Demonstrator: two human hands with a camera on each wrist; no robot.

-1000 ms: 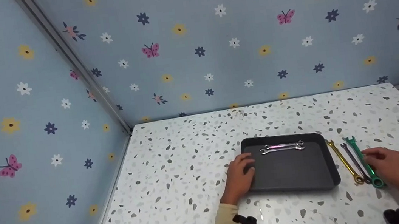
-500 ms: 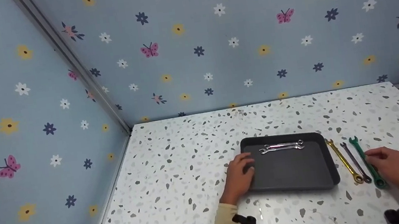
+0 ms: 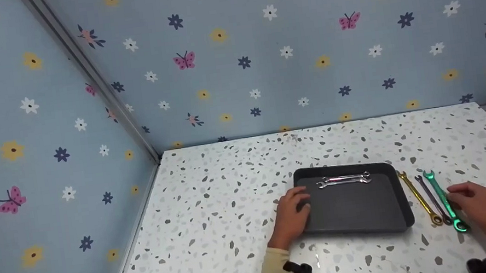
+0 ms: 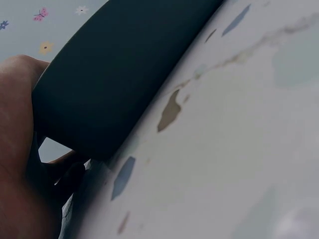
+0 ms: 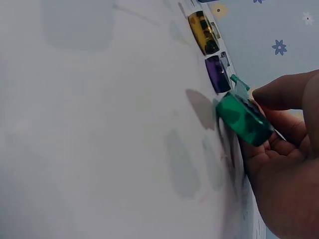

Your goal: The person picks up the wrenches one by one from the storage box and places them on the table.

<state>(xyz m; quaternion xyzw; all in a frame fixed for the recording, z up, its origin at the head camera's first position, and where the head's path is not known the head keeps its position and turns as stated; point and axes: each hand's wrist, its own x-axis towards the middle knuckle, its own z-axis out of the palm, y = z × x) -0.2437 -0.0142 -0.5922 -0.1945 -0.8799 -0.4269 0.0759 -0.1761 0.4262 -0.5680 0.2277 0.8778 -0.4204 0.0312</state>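
Note:
A dark grey baking tray (image 3: 354,215) lies on the speckled table. My left hand (image 3: 290,214) holds its left side, fingers over the rim; the left wrist view shows the tray's outer wall (image 4: 114,74) close beside the hand. Two silver wrenches (image 3: 343,181) lie side by side near the tray's far wall. Right of the tray, my right hand (image 3: 481,207) pinches a green ratchet wrench (image 3: 443,200) at its shank. In the right wrist view the green wrench's ring end (image 5: 244,119) is tilted. A dark purple wrench (image 3: 432,199) and a gold wrench (image 3: 420,198) lie beside it.
The white speckled tabletop (image 3: 214,205) runs back to a blue wall (image 3: 263,78) printed with flowers and butterflies. A second patterned wall stands at the left behind a metal post (image 3: 92,76). Small black cameras sit at both wrists.
The green wrench has shifted and rolled slightly in my right hand, its face now catching more light. My left hand, the tray and the other wrenches stay put.

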